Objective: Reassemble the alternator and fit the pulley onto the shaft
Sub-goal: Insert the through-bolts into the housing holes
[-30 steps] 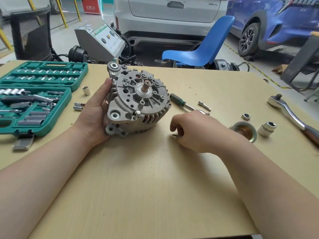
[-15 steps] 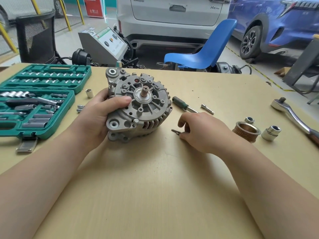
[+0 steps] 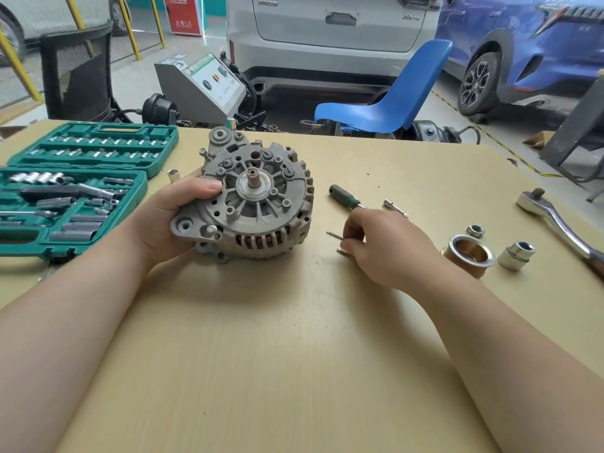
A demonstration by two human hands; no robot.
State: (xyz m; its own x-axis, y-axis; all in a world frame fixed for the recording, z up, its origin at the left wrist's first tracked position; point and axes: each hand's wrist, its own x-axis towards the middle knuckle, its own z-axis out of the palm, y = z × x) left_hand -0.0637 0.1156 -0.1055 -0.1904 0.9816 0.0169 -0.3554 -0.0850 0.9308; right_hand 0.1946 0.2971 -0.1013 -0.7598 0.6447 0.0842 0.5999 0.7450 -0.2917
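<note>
The grey alternator (image 3: 261, 204) stands tilted on the wooden table (image 3: 294, 354), its shaft (image 3: 252, 178) pointing up toward me. My left hand (image 3: 173, 217) grips its left side, thumb over the front housing. To its right, my right hand (image 3: 385, 246) has curled fingers pinching thin long bolts (image 3: 335, 235) that lie on the table. The brass-coloured pulley (image 3: 467, 255) lies further right, with a nut (image 3: 475, 230) behind it and a socket (image 3: 516, 255) beside it.
An open green socket case (image 3: 75, 191) fills the left side of the table. A green-handled screwdriver (image 3: 344, 197), a short extension bit (image 3: 395, 206) and a loose socket (image 3: 173, 175) lie near the alternator. A ratchet wrench (image 3: 559, 223) lies at the far right edge.
My left thumb has come over the alternator's front face and the housing is tipped more toward me. My right hand has shifted slightly right and its fingers have closed on the bolts.
</note>
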